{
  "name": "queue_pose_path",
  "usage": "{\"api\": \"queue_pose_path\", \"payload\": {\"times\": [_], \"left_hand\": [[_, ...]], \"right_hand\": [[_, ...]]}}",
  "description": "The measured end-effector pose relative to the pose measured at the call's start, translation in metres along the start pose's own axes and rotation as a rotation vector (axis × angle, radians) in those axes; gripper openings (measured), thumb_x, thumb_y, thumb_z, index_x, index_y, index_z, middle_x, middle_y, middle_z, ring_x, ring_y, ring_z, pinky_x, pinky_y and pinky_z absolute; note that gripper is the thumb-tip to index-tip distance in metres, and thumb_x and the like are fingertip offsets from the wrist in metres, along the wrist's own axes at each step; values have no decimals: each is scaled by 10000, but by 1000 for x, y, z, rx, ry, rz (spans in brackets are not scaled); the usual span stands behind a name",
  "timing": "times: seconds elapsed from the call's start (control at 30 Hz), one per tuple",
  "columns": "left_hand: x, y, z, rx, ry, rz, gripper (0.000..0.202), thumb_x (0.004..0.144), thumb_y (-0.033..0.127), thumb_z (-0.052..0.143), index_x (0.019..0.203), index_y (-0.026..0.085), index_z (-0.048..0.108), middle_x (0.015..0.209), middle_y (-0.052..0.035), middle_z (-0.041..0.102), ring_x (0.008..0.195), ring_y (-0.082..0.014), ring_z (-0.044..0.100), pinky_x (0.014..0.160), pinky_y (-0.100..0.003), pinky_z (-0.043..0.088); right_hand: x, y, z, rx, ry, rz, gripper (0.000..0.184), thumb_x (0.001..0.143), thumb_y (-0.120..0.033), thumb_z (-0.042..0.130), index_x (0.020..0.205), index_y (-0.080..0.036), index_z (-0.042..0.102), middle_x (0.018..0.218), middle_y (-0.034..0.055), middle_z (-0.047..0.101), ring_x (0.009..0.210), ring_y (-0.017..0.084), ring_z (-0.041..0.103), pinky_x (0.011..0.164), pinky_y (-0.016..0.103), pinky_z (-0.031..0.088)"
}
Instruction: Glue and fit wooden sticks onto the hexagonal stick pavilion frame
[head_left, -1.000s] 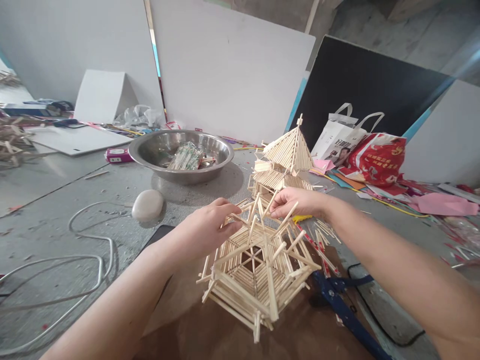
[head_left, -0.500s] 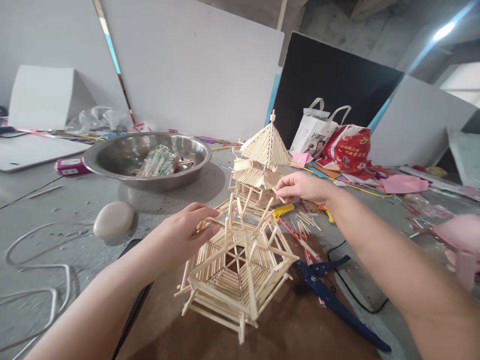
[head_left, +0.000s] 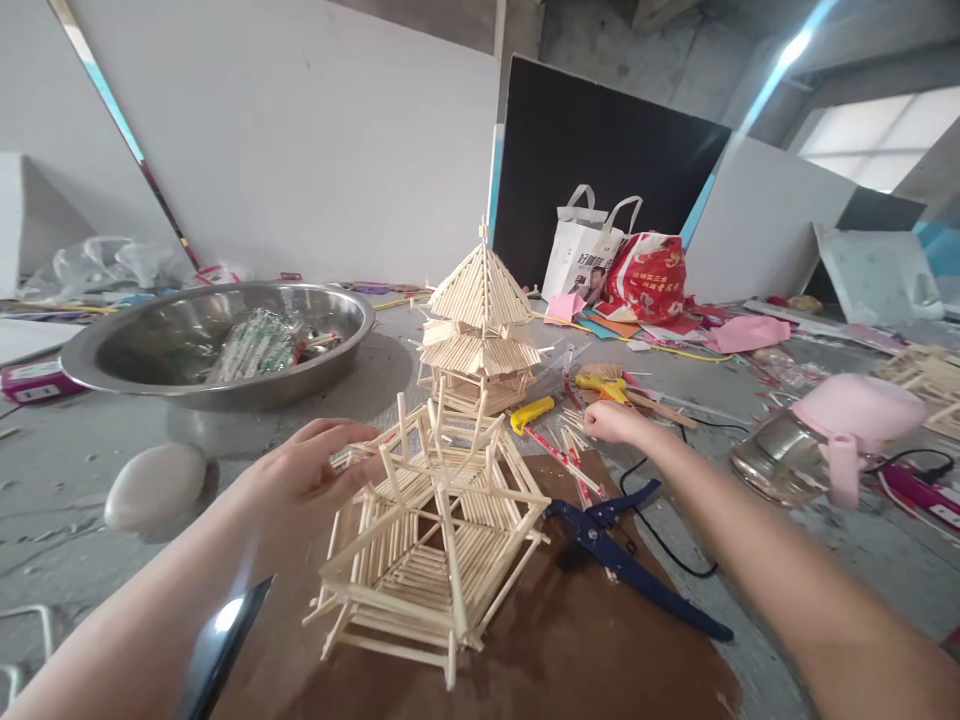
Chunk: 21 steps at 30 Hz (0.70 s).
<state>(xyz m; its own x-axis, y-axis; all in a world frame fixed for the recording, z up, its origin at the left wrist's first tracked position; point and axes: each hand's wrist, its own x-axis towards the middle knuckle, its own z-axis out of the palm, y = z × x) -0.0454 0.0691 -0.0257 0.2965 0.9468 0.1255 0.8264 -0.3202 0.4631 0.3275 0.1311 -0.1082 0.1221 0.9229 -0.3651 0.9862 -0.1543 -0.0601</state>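
A six-sided frame of thin wooden sticks (head_left: 457, 590) stands on a brown board (head_left: 555, 630), with a hexagonal hole in its slatted middle. My left hand (head_left: 311, 475) grips its far left edge between thumb and fingers. Beyond the frame rises a pagoda model (head_left: 480, 300) built of the same sticks, with a pointed roof. My right hand (head_left: 611, 422) is closed beside a small pile of cut sticks (head_left: 574, 432); its fingertips are hidden. Just behind that hand lies a yellow glue gun (head_left: 604, 386). A yellow-handled cutter (head_left: 532, 414) rests to its left.
Blue-handled cutters (head_left: 637, 575) lie right of the frame. At left are a steel basin (head_left: 217, 395) holding packets and a whitish rounded object (head_left: 156, 487). A pink-lidded jug (head_left: 795, 455) stands right. Behind are a white bag (head_left: 577, 250) and a red bag (head_left: 646, 282).
My right hand has gone from the pagoda's lower roof down and right to the loose sticks. My left hand stays at the frame's edge. The view has swung right.
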Motion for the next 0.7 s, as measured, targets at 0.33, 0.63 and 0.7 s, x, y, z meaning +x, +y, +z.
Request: {"api": "queue_pose_path", "payload": {"times": [0.33, 0.63, 0.7], "left_hand": [[-1, -3, -2, 1, 35, -58, 507, 747, 577, 338, 1063, 238, 542, 1111, -44, 552, 662, -158, 540, 674, -332, 450], [-1, 2, -4, -4, 33, -31, 455, 762, 529, 384, 1043, 217, 559, 1018, -43, 596, 580, -139, 533, 612, -303, 454], [-1, 3, -4, -3, 29, -30, 444, 764, 519, 389, 1043, 217, 557, 1018, -42, 592, 565, -131, 526, 606, -300, 454]], "right_hand": [[2, -9, 4, -65, -30, -38, 294, 842, -307, 506, 1094, -157, 532, 1116, 63, 549, 931, 195, 561, 764, 380, 480], [3, -21, -2, 18, -123, 71, 291, 848, -300, 499, 1102, -161, 526, 1127, 76, 543, 933, 186, 559, 773, 380, 478], [3, -22, -2, 67, -152, 91, 296, 846, -299, 502, 1105, -157, 522, 1117, 74, 547, 925, 184, 563, 764, 382, 481]]}}
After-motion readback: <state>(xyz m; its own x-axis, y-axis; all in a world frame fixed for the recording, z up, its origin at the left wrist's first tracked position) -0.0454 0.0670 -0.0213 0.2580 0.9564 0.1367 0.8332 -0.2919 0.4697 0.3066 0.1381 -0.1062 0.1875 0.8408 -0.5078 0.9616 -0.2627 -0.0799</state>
